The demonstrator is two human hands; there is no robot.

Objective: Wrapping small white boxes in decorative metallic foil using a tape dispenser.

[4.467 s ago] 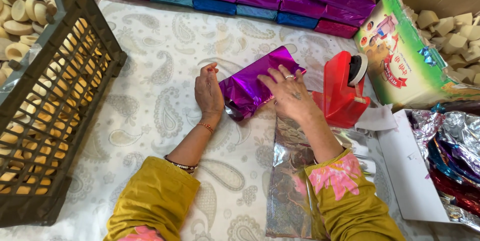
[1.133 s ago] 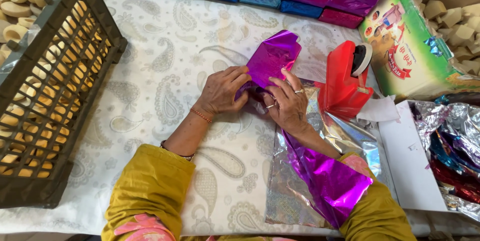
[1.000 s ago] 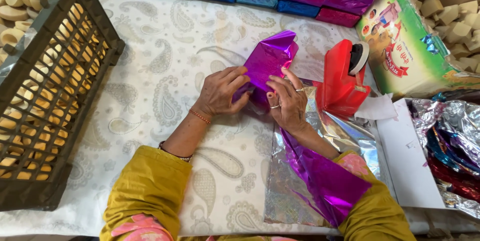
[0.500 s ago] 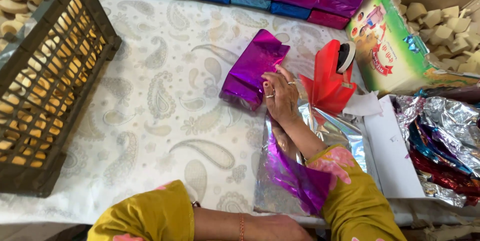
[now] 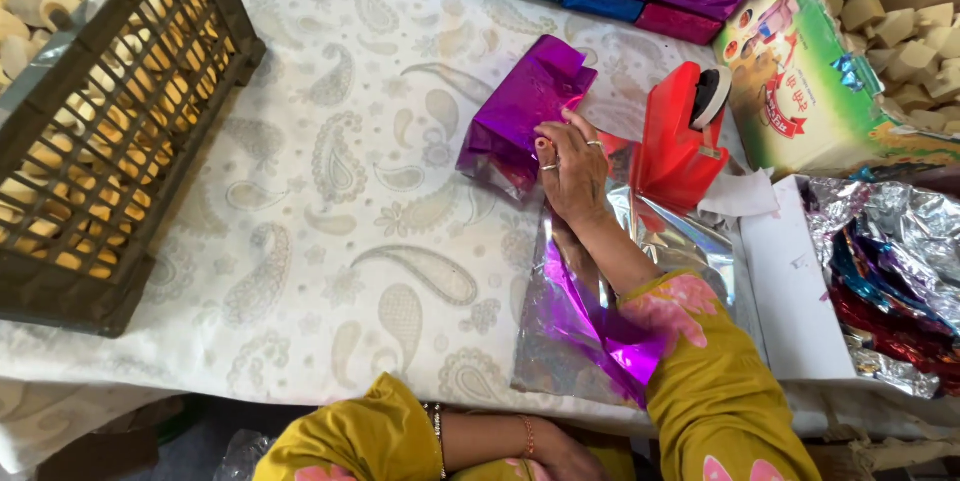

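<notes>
I see a purple foil-wrapped box (image 5: 520, 113) lying slantwise on the paisley-patterned surface (image 5: 330, 201), its far end neatly folded shut, its near end crumpled and loose, the shiny foil there showing a silver underside.

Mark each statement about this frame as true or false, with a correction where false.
1. The right hand rests on the purple packet. True.
2. The left hand also presses the packet. False: it is down below the table edge, near the lap.
3. A red tape dispenser stands to the right of the packet. True.
4. The brown crate sits at the right side of the table. False: it is on the left.
5. Loose foil sheets lie under the right forearm. True.
</notes>
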